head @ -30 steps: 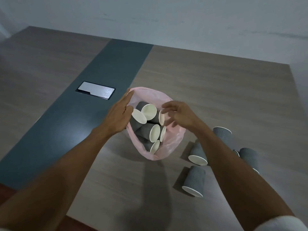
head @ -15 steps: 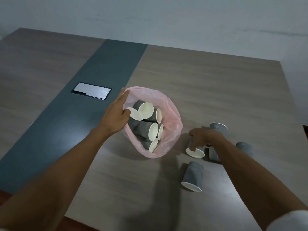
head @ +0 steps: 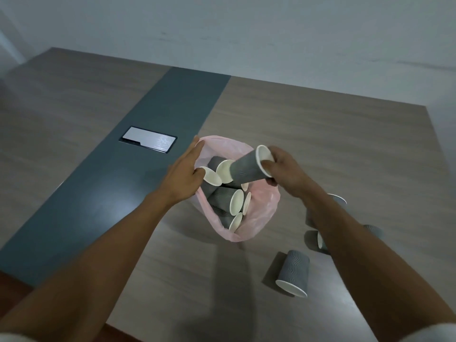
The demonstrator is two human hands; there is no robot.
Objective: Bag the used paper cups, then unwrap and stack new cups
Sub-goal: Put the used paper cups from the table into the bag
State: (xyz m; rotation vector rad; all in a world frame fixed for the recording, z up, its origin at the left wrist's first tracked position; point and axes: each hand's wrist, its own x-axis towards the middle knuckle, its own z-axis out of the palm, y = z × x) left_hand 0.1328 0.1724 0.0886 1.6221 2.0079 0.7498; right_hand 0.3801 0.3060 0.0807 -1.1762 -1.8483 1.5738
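Note:
A pink plastic bag lies open on the table with several grey ribbed paper cups inside. My left hand holds the bag's left rim, thumb inside the opening. My right hand pinches the rim of a grey cup and holds it tilted, base first, over the bag's mouth. One grey cup lies on its side on the table at the right. More grey cups sit behind my right forearm, partly hidden.
The wooden table has a dark grey strip down its middle with a silver cable hatch set in it. A pale wall stands behind the table's far edge. The near table edge runs bottom left.
My right hand has lifted a cup from the group at the right and carried it left over the bag's opening. My left hand has stayed on the bag's rim.

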